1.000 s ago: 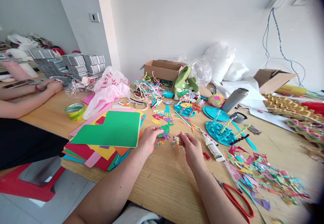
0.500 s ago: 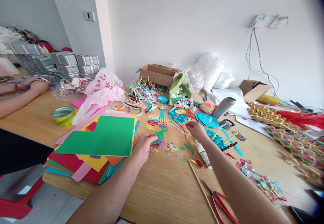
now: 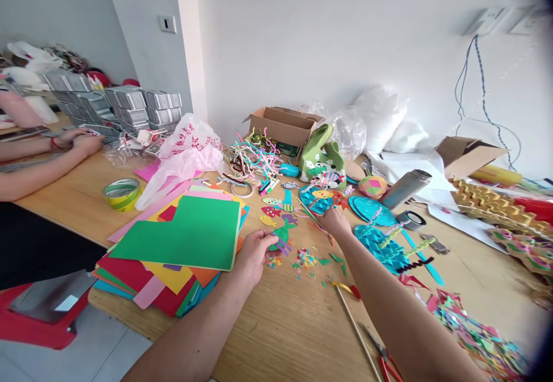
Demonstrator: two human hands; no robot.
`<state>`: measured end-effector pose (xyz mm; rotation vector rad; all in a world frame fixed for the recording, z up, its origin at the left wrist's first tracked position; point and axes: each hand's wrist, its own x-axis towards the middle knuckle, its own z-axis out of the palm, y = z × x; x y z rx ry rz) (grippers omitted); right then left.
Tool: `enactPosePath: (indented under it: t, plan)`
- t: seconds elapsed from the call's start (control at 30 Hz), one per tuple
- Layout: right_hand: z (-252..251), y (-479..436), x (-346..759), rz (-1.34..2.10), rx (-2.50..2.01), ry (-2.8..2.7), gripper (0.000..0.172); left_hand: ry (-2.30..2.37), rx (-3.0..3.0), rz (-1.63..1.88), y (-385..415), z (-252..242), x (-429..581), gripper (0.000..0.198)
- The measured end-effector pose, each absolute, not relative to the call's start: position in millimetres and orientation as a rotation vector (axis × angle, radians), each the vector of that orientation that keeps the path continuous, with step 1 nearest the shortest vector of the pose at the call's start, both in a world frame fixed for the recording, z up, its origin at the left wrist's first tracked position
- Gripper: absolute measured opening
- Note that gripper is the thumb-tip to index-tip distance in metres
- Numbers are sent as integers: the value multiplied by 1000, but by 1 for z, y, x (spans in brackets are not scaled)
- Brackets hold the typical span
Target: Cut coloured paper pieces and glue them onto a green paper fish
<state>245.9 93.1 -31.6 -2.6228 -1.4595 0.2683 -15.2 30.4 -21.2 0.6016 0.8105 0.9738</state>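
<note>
My left hand (image 3: 256, 250) pinches a green cut-out fish (image 3: 283, 233) with purple strips hanging from its lower edge. Small fish cut-outs lie just beyond it, among them a yellow fish (image 3: 268, 220) and a red fish (image 3: 266, 212). My right hand (image 3: 336, 220) reaches down to the table beside some thin sticks (image 3: 309, 211), its fingers curled closed. What they hold, if anything, is hidden. Between my hands lies a pile of coloured paper dots (image 3: 306, 257), with green scraps (image 3: 337, 258) next to it. Red-handled scissors (image 3: 384, 356) are partly covered by my right forearm.
Coloured foam sheets (image 3: 207, 229) are stacked at left, near a tape roll (image 3: 122, 193). Pipe cleaners (image 3: 253, 157), a green felt bag (image 3: 322, 157) and a cardboard box (image 3: 283, 125) stand behind. A metal flask (image 3: 406, 190) lies right. Another person's hands (image 3: 84, 141) work at far left.
The view has turned left, so things sit further right. My right hand has moved left over the table towards the sticks, and its forearm now hides the glue tube. The left hand keeps the fish.
</note>
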Motion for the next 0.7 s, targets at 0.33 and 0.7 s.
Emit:
enactPosePath:
  t: [0.33, 0.7]
  plan:
    - [-24, 88, 257, 576, -2534, -1620, 24, 819, 585, 958, 31, -22, -15, 19]
    - [-24, 86, 261, 437, -2573, -1522, 26, 813, 613, 954, 32, -25, -15, 18]
